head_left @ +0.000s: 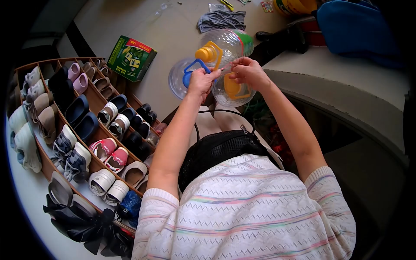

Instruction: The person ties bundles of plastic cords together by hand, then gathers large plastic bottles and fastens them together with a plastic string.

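Note:
Three big clear plastic jugs stand together in front of me: one with a yellow cap and handle (207, 53), one with a blue cap and handle (187, 79), and a nearer one with an orange-yellow cap (232, 86). My left hand (203, 83) is closed in a pinch beside the blue handle. Opposite it, above the nearest jug, my right hand (251, 73) has its fingers bent together. A thin string (226, 68) seems to run between the fingertips of both hands; its ends are hidden.
A rack (93, 143) full of shoes stands on the left. Past it lies a green box (131, 58). Farther off are a grey cloth (222, 21), a yellow cutter (227, 5) and a yellow bucket (296, 6). A blue bag (353, 27) rests on a ledge (329, 80) at right.

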A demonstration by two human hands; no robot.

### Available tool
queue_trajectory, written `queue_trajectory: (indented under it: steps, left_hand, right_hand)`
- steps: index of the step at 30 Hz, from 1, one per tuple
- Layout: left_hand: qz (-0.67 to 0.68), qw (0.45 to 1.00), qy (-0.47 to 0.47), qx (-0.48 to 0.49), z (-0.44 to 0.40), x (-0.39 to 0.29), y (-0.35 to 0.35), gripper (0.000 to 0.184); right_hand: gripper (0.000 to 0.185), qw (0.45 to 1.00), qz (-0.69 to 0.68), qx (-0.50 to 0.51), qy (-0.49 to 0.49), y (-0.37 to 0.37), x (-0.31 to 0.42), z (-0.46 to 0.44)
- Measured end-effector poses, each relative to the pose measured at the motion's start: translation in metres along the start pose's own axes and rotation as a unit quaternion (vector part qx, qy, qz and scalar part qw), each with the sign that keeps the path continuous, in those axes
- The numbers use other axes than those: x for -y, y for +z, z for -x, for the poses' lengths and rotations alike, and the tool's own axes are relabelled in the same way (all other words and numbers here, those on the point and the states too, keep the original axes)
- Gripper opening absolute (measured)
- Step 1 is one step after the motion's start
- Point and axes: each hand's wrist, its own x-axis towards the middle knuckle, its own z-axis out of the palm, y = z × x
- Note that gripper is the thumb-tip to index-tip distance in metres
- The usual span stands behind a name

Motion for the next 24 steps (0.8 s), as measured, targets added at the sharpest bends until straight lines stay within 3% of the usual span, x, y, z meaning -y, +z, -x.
queue_trajectory:
  steps: [2, 5, 13, 17, 18, 24]
  left_hand:
    - [-0.008, 1.0, -0.002, -0.011, 0.0, 0.002, 0.002, 0.018]
    - [0.006, 1.0, 0.001, -0.007, -0.006, 0.009, 0.006, 0.015]
    - [0.016, 0.999, 0.032, 0.008, -0.014, 0.021, 0.01, 0.019]
    - [-0.057, 0.993, 0.096, 0.045, -0.011, 0.02, 0.017, 0.033]
    - [-0.118, 0.986, 0.101, 0.057, -0.009, 0.016, 0.017, 0.047]
    - [-0.259, 0.956, 0.136, 0.028, -0.012, 0.016, 0.016, 0.066]
  right_hand:
    - [0.027, 0.993, -0.114, 0.0, 0.014, -0.002, -0.002, -0.001]
    - [0.036, 0.984, -0.178, 0.025, 0.004, 0.003, -0.001, 0.001]
    - [0.049, 0.953, -0.274, 0.12, -0.058, 0.007, -0.005, -0.007]
    - [0.054, 0.947, -0.292, 0.092, -0.094, 0.014, -0.01, -0.01]
    - [0.054, 0.95, -0.286, 0.08, -0.098, 0.015, -0.01, -0.01]
    - [0.057, 0.937, -0.332, -0.006, -0.113, 0.017, -0.005, -0.01]
